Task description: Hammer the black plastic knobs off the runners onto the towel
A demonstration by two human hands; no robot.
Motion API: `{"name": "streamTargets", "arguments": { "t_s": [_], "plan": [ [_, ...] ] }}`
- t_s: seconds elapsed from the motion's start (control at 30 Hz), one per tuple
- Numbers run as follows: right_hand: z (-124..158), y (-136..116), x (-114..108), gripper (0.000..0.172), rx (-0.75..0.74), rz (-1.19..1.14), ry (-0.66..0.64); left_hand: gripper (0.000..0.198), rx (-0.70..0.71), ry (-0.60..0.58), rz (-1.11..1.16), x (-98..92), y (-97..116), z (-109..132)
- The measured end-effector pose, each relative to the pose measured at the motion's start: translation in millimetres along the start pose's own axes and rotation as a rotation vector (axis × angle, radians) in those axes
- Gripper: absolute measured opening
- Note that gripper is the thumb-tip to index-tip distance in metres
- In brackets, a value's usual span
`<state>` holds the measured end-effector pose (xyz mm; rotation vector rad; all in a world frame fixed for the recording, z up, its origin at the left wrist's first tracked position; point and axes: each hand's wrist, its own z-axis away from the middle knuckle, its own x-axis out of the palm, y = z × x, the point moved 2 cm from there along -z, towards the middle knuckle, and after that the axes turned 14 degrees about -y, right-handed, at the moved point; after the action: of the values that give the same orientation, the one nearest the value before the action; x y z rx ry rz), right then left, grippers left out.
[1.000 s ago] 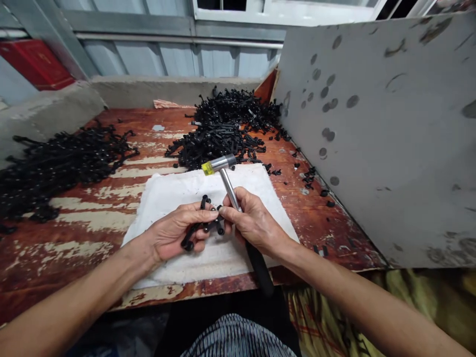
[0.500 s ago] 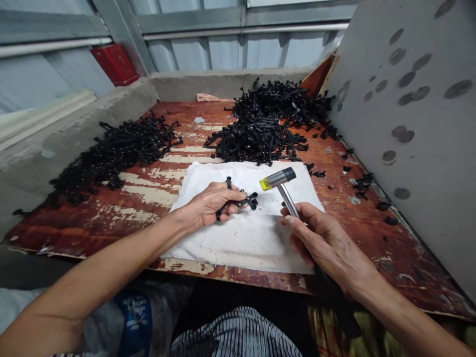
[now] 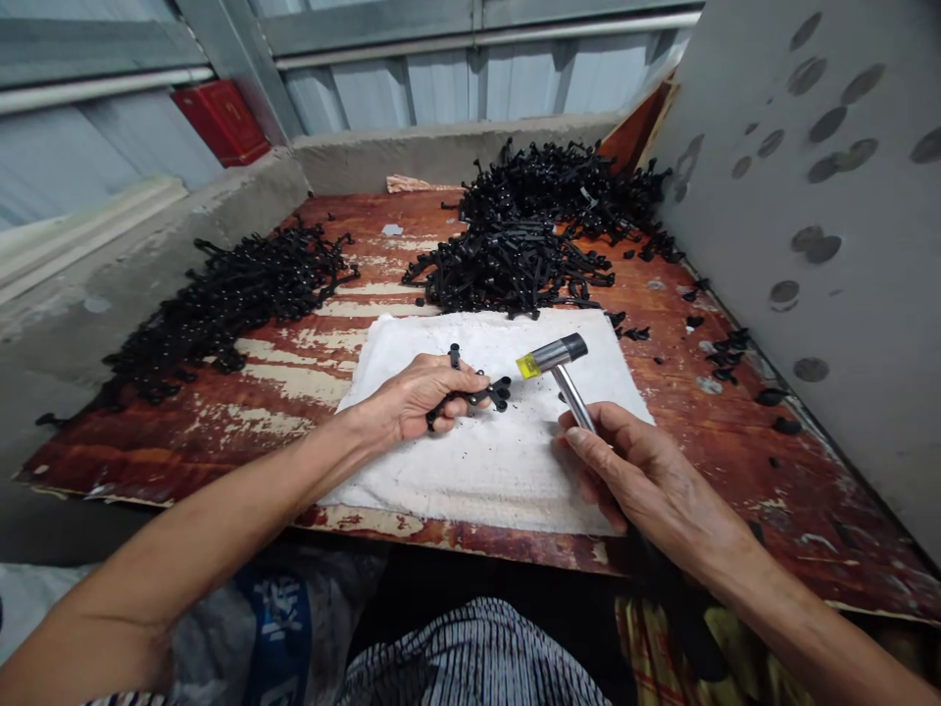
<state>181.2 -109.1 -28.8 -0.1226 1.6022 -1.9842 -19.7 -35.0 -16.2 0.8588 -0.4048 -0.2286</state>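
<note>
My left hand [image 3: 433, 392] is closed round a few black plastic parts [image 3: 500, 390], whose round ends stick out past the fingers over a white cloth [image 3: 470, 480]. To the right, my right hand [image 3: 632, 461] grips a hammer [image 3: 555, 355] by its dark handle. The hammer has a metal neck, a yellow face turned left toward the parts, and a black face on the other side. Its head is held above the cloth, apart from the parts. Small dark crumbs dot the cloth.
A long heap of black parts [image 3: 227, 294] lies at the left, a bigger heap [image 3: 529, 255] behind the cloth. Loose black pieces [image 3: 724, 358] lie along the grey panel [image 3: 809, 196] on the right. A red box [image 3: 222, 123] rests on the ledge at the back left.
The camera view has shifted slightly. Both hands keep their grips, and the hammer stays in nearly the same place beside the held parts.
</note>
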Motion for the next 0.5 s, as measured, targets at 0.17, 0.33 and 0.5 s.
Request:
{"name": "streamTargets", "arguments": {
  "t_s": [0.17,0.33,0.5],
  "plan": [
    [-0.9,1.9,-0.3,0.042,-0.018,0.012,-0.003,0.014,-0.012,0.015,-0.016,1.0,1.1,0.8],
    [0.8,1.2,-0.9,0.042,0.002,0.009,-0.007,0.014,-0.018,0.026,-0.021,1.7,2.2,0.8],
    [1.7,-0.5,-1.1,0.042,0.009,0.007,-0.015,0.013,-0.023,0.026,-0.026,1.2,0.6,-1.7]
  ]
}}
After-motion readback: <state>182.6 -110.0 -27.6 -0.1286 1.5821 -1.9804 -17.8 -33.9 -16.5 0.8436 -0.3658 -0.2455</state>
